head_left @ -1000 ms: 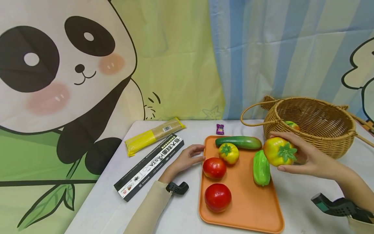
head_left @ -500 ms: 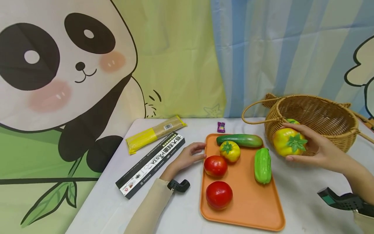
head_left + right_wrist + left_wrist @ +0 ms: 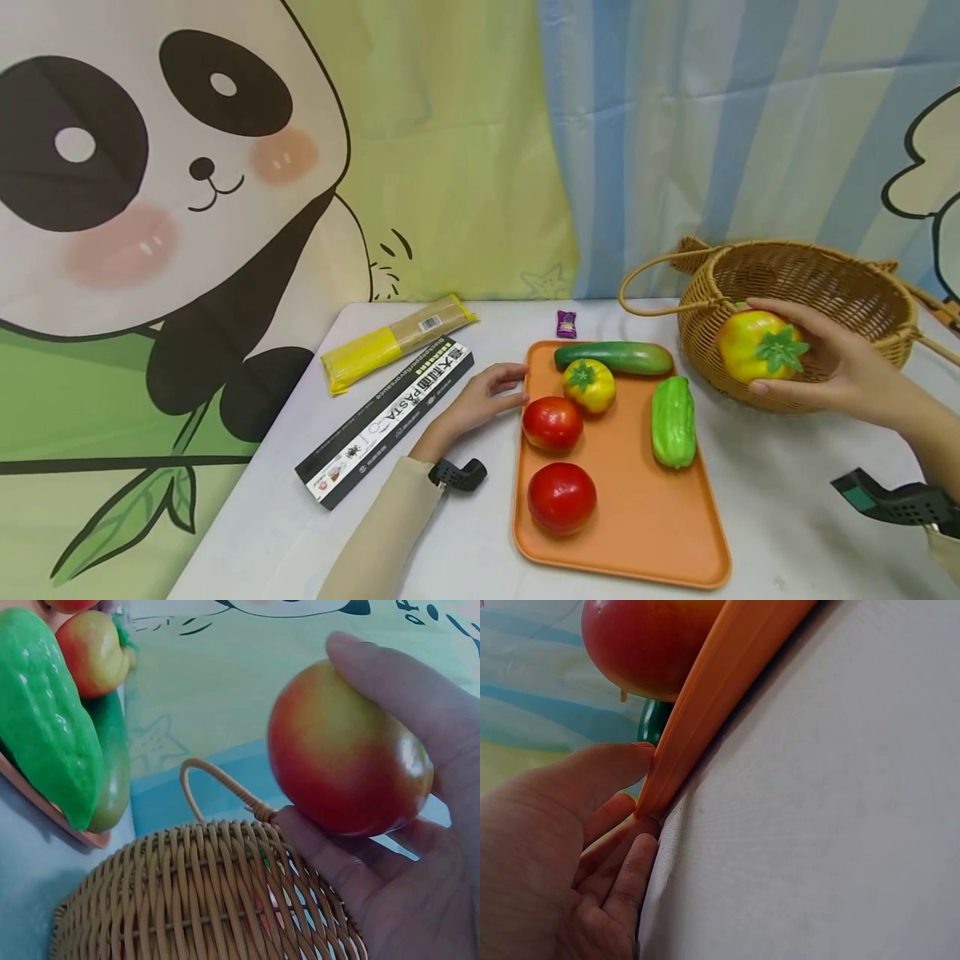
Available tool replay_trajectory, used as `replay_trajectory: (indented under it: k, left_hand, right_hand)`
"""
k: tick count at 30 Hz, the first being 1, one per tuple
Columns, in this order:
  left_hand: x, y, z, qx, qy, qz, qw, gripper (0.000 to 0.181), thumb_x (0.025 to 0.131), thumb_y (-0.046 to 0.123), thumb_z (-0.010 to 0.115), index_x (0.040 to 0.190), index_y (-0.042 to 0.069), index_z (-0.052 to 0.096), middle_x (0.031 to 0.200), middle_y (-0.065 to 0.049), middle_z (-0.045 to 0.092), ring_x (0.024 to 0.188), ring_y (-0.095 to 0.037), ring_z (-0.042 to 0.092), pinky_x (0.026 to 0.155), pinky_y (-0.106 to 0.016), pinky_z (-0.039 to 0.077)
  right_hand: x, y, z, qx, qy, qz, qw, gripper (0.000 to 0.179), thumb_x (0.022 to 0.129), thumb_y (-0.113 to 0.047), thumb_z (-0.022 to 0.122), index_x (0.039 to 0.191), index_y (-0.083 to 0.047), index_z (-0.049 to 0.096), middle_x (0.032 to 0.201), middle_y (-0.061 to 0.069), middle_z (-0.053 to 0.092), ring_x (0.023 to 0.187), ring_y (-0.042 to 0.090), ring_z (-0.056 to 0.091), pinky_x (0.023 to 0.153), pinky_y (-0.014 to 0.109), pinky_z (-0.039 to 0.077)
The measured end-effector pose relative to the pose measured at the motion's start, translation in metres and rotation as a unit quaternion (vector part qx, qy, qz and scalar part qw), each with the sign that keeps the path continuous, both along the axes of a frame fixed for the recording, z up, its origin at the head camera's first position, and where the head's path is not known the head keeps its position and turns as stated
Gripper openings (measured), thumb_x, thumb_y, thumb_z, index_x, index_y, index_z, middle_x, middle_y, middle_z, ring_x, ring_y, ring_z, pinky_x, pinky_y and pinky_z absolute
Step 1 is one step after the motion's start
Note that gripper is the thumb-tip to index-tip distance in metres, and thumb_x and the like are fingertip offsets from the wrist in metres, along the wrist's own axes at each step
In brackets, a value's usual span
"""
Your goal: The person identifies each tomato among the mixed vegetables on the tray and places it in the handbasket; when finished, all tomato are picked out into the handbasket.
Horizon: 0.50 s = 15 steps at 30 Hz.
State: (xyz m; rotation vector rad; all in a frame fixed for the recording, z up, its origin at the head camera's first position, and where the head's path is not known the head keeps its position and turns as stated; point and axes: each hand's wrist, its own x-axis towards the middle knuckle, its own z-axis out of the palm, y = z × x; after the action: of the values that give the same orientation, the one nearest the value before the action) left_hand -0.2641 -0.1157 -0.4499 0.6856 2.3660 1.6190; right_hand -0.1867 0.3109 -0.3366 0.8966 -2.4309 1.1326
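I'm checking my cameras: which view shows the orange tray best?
Head view: the tray shows almost whole from above. The left wrist view shows only an edge at the left hand; the right wrist view, just part of its rim.

Head view: bright, softly and evenly lit; resolves large lettering on the black box (image 3: 386, 422), blurs its fine print. Small highlights on the red tomato (image 3: 562, 498); faint, soft-edged shadow on the white table (image 3: 795, 500), toward the right. Left wrist view: dim, greyish across the table. Right wrist view: dim, bluish; pale glare on the held fruit (image 3: 349, 750), glints along the bumpy green vegetable (image 3: 49, 720).
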Motion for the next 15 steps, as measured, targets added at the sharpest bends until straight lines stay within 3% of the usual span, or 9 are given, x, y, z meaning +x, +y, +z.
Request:
replay_trajectory:
  k: [4,9,15]
  left_hand:
    - [0.000,-0.001,0.001,-0.004,0.002,-0.001,1.0000,0.050,0.090,0.007,0.069,0.135,-0.003,0.052,0.138,-0.018,0.054,0.127,-0.029,0.053,0.108,-0.033,0.044]
    - [-0.001,-0.002,0.002,0.002,0.005,0.002,1.0000,0.050,0.089,0.006,0.070,0.135,-0.003,0.052,0.137,-0.018,0.055,0.126,-0.030,0.053,0.109,-0.036,0.044]
    - [0.000,-0.001,0.000,0.000,-0.001,-0.001,1.0000,0.050,0.090,0.008,0.070,0.136,-0.003,0.052,0.138,-0.018,0.054,0.127,-0.030,0.054,0.109,-0.034,0.044]
  right_hand:
    - [-0.005,0.002,0.003,-0.004,0.034,0.003,0.9994,0.104,0.055,0.032,0.074,0.147,0.005,0.034,0.133,-0.008,0.047,0.101,0.002,0.053,0.076,0.006,0.051]
    - [-0.010,0.005,0.007,-0.026,0.048,-0.007,0.9985,0.104,0.055,0.036,0.070,0.147,0.006,0.032,0.140,-0.005,0.042,0.102,0.004,0.051,0.075,0.006,0.052]
    - [-0.012,0.012,0.009,-0.056,0.025,-0.032,0.9976,0.102,0.061,0.035,0.068,0.149,-0.001,0.033,0.137,-0.009,0.042,0.103,0.003,0.049,0.075,0.003,0.050]
